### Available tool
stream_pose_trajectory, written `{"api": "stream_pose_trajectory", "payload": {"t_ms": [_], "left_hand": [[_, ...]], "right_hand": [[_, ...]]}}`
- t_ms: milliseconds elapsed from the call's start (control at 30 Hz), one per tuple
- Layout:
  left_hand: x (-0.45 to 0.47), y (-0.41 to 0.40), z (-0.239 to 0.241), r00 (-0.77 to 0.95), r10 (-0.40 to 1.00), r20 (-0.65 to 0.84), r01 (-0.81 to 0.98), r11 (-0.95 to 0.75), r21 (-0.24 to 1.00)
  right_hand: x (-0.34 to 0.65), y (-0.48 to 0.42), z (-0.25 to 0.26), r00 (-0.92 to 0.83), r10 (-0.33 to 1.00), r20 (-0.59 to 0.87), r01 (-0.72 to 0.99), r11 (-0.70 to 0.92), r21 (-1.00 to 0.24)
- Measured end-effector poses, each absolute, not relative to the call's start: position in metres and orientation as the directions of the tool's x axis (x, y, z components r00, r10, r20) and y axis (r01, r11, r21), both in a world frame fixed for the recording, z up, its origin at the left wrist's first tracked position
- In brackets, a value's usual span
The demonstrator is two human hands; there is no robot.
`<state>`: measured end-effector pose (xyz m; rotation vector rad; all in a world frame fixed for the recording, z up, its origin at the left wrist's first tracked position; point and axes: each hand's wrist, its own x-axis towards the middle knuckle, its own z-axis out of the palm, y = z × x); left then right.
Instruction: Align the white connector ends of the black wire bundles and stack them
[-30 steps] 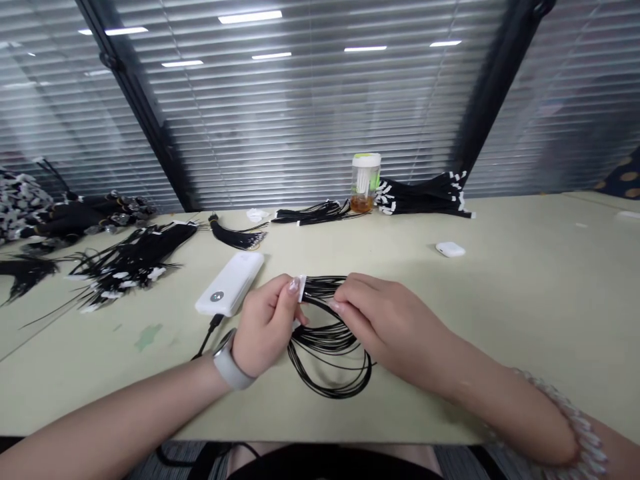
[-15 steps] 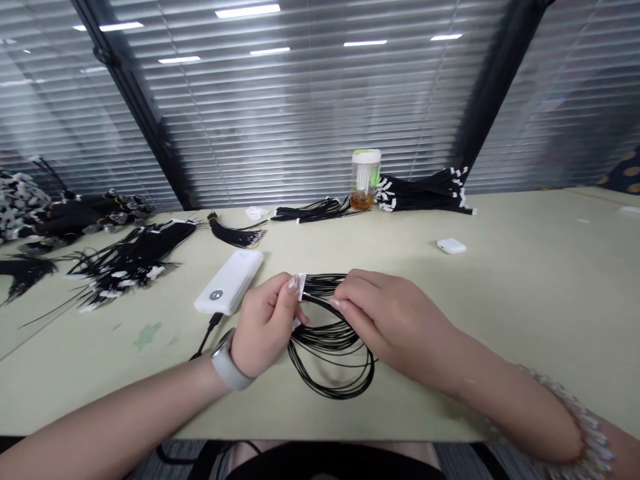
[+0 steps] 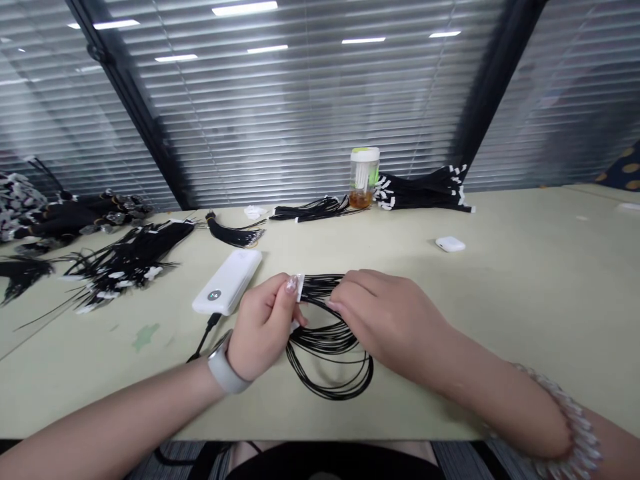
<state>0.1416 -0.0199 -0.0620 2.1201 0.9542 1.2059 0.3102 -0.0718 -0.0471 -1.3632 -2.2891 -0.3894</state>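
My left hand (image 3: pixel 265 323) pinches a white strip (image 3: pixel 300 288) at the left end of a looped bundle of thin black cords (image 3: pixel 325 339). Thumb and fingers press together on the strip. Across the bundle, my right hand (image 3: pixel 383 310) is closed on the cords at their right side, with its fingertips around one or more strands; exactly how many is hidden. Lower loops of cord hang free toward the table's front edge. A second white bit shows under my left fingers.
A white power bank (image 3: pixel 227 281) with a black cable (image 3: pixel 205 333) lies left of my hands. Black cord bundles (image 3: pixel 133 260) lie at the left, more cords (image 3: pixel 425 190) at the back. A lidded cup (image 3: pixel 364 179) and a white case (image 3: pixel 450 244) stand beyond.
My right hand has shifted slightly left along the cords, its fingers more curled in. The left hand keeps its pinch on the strip.
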Motion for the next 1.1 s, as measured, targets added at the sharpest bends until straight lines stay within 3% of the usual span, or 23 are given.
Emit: {"api": "stream_pose_trajectory", "payload": {"t_ms": [400,733,1100], "left_hand": [[0.141,-0.022,-0.062,0.353,0.796,0.491,0.32,-0.596,0.736],[0.141,-0.021,-0.06,0.359,0.784,0.506,0.312,-0.612,0.727],[0.14,-0.022,-0.066,0.396,0.761,0.514,0.321,-0.639,0.699]], "right_hand": [[0.31,-0.073,-0.045,-0.384,0.739,0.553,0.872,0.487,-0.046],[0.309,-0.071,-0.045,-0.437,0.744,0.505,0.864,0.503,0.008],[0.303,-0.069,-0.058,-0.394,0.727,0.562,0.842,0.53,-0.096]]}}
